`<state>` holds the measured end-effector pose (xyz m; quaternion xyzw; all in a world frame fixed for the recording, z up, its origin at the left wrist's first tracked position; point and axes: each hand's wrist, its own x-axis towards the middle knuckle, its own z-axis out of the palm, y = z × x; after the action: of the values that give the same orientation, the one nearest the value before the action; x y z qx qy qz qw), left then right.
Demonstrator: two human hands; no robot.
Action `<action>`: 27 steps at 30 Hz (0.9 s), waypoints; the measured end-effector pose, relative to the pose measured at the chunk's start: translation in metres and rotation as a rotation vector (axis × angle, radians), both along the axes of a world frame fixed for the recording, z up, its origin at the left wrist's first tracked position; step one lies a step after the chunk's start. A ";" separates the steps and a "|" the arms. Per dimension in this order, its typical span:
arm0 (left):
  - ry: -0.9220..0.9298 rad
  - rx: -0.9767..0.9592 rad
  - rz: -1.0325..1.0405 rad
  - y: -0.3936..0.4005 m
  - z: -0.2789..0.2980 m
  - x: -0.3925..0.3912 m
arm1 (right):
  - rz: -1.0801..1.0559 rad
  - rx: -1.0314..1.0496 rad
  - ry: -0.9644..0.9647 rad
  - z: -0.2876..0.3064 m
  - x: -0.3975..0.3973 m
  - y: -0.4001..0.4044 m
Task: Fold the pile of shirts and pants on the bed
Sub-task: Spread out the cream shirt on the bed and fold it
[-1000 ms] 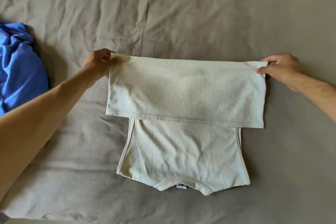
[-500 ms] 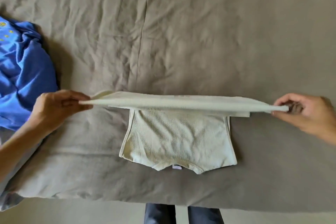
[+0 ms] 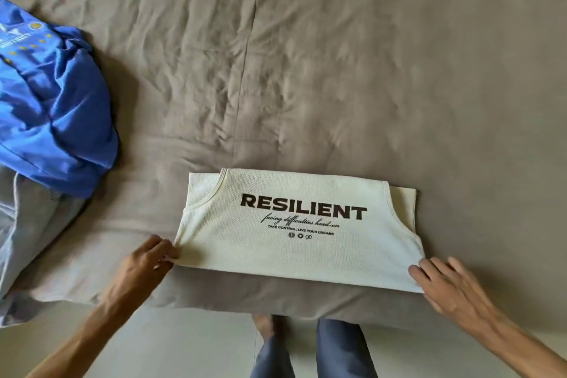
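Left hand (image 3: 147,258) reaches in from near left, fingers (image 3: 165,250) curled, seemingly pinching. Right hand (image 3: 445,282) comes from near right, fingers (image 3: 429,270) straight and spread, palm down.

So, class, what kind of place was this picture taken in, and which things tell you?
Most likely a bedroom: a wide bed under a wrinkled taupe sheet, a folded cream sleeveless shirt printed RESILIENT on it, and a crumpled blue shirt waiting at its edge.

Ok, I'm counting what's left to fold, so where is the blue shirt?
In the head view the blue shirt lies crumpled at the bed's left edge, atop a grey garment, up and left of the folded cream shirt.
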<state>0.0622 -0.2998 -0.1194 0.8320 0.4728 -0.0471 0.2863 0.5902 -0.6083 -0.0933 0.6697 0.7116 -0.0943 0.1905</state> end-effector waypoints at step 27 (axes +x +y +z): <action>-0.571 -0.823 1.237 -0.086 0.039 0.029 | -0.363 -0.260 0.401 0.037 -0.058 0.202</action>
<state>0.0911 -0.3858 -0.0808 0.2259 0.7021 0.1645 0.6549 0.5320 -0.4062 -0.0562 0.7241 0.5854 -0.3474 0.1102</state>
